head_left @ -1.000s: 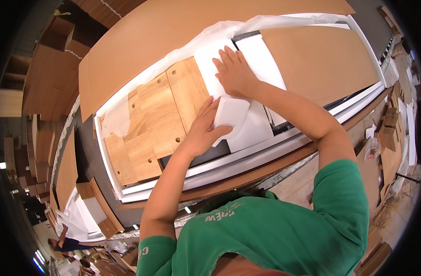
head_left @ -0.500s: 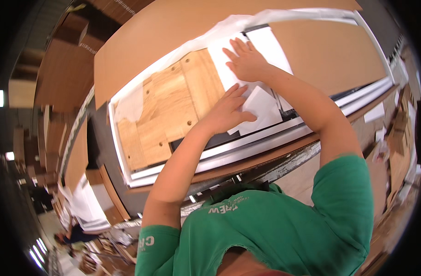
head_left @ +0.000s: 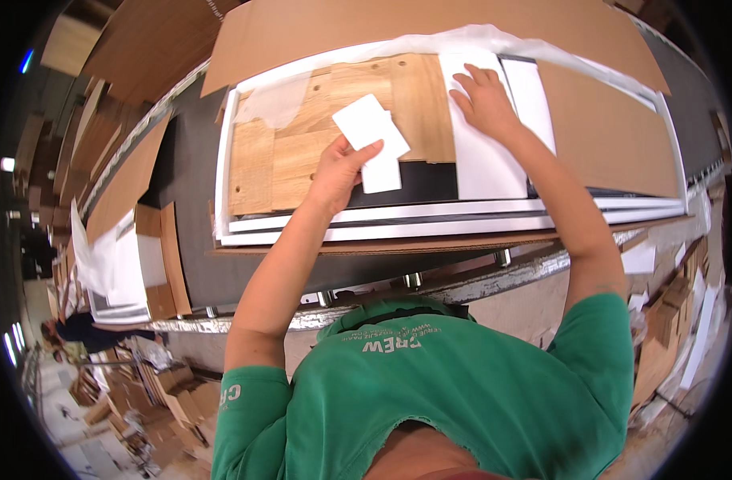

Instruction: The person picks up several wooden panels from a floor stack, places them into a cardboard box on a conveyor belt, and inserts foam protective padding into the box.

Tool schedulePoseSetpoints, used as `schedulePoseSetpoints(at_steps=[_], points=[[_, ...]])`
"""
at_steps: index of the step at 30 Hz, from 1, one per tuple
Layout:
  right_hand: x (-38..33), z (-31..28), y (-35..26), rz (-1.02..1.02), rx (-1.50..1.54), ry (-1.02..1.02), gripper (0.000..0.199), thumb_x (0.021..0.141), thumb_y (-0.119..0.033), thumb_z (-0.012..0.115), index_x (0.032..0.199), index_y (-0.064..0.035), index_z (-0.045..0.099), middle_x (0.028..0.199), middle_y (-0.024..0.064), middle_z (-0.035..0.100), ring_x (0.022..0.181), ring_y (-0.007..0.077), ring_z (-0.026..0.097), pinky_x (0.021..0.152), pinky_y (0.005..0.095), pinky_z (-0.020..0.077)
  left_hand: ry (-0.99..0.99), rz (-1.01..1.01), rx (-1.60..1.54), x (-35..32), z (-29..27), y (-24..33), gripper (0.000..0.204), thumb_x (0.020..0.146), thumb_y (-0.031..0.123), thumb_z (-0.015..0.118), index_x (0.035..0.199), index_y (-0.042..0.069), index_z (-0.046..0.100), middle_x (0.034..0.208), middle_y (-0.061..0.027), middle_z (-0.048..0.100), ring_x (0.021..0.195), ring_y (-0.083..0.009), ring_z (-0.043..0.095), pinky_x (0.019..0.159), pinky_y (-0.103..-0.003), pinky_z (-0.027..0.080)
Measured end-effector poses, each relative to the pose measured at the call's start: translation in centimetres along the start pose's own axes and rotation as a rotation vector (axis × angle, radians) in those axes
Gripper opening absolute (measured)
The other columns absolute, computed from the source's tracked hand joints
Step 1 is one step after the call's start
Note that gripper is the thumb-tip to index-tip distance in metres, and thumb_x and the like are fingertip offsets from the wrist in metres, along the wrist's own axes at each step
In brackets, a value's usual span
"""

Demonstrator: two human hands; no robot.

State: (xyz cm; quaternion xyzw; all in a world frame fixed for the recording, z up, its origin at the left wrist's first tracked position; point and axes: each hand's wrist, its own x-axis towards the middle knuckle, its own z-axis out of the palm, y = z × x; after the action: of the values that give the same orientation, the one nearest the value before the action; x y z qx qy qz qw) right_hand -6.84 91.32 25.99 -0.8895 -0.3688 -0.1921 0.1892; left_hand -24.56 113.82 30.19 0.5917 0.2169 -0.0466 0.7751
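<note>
Several small white flat pieces [head_left: 374, 132], foam or card, are pinched between the thumb and fingers of my left hand [head_left: 336, 174]. They overlap at angles above the wooden panels [head_left: 294, 152], which have small round holes. My right hand [head_left: 487, 104] rests with fingers spread on a long white strip [head_left: 490, 172] lying across the carton. Beside that strip is a second white sheet [head_left: 534, 104], and to its right a brown cardboard sheet [head_left: 614, 128]. A black surface shows beneath the left hand's pieces. White rails [head_left: 430, 224] run along the near side of the open carton.
The carton's far flap [head_left: 430, 20] is folded outward on a black conveyor belt [head_left: 262, 272] with metal rollers [head_left: 414, 280]. Another open carton [head_left: 154, 256] stands at left, near a person [head_left: 102, 332]. Cardboard scraps [head_left: 670, 336] lie at right.
My left hand has moved left and lifted the small white pieces off the carton's contents. My right hand stays on the long white strip, which now lies flatter and uncovered.
</note>
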Motion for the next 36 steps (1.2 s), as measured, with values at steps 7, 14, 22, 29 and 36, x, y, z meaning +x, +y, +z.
schedulePoseSetpoints(at_steps=[7, 14, 22, 29, 36], points=[[-2.2, -3.7, -13.3, -0.167, 0.538, -0.157, 0.059, 0.074, -0.027, 0.071, 0.119, 0.004, 0.048, 0.121, 0.0229, 0.051, 0.113, 0.0361, 0.049, 0.095, 0.039, 0.0413, -0.02, 0.023, -0.042, -1.5, -0.2, -1.6, 0.054, 0.078, 0.015, 0.074, 0.121, 0.006, 0.043, 0.105, -0.0073, 0.06, 0.094, -0.0128, 0.06, 0.075, -0.025, 0.048], [-1.6, -5.3, -13.9, 0.116, 0.629, -0.421, 0.059, 0.072, -0.017, 0.07, 0.124, 0.0022, 0.047, 0.114, 0.0191, 0.056, 0.108, 0.0256, 0.055, 0.09, 0.0339, 0.0458, -0.188, 0.002, -0.005, -2.5, -1.3, -1.2, 0.064, 0.077, 0.014, 0.075, 0.129, 0.008, 0.037, 0.104, -0.0072, 0.063, 0.096, -0.0123, 0.058, 0.073, -0.025, 0.047], [-2.1, -7.3, -10.6, 0.412, 0.654, -0.476, 0.059, 0.066, -0.008, 0.067, 0.122, 0.0027, 0.052, 0.115, 0.0166, 0.058, 0.108, 0.0239, 0.055, 0.096, 0.0339, 0.0428, -0.138, 0.11, 0.251, -2.1, -4.7, 0.6, 0.063, 0.076, -0.005, 0.063, 0.133, 0.01, 0.04, 0.104, -0.0067, 0.064, 0.096, -0.0152, 0.06, 0.083, -0.028, 0.048], [-6.3, -7.4, -9.4, -0.031, 0.369, -0.644, 0.058, 0.057, -0.009, 0.063, 0.112, 0.0077, 0.057, 0.119, 0.0199, 0.055, 0.113, 0.0318, 0.047, 0.098, 0.0344, 0.0398, -0.377, 0.142, 0.925, -1.3, -6.4, 2.1, 0.036, 0.087, 0.01, 0.056, 0.123, 0.006, 0.057, 0.115, -0.0087, 0.061, 0.1, -0.017, 0.056, 0.089, -0.028, 0.043], [-6.7, -6.7, -9.4, -0.046, 0.169, -0.625, 0.05, 0.061, -0.007, 0.061, 0.109, 0.0073, 0.058, 0.121, 0.0182, 0.052, 0.113, 0.0322, 0.045, 0.097, 0.036, 0.0414, -0.329, 0.344, 1.163, -0.7, -4.7, -0.5, 0.032, 0.082, 0.01, 0.057, 0.114, 0.013, 0.063, 0.104, -0.0135, 0.057, 0.096, -0.0284, 0.054, 0.085, -0.036, 0.043]])
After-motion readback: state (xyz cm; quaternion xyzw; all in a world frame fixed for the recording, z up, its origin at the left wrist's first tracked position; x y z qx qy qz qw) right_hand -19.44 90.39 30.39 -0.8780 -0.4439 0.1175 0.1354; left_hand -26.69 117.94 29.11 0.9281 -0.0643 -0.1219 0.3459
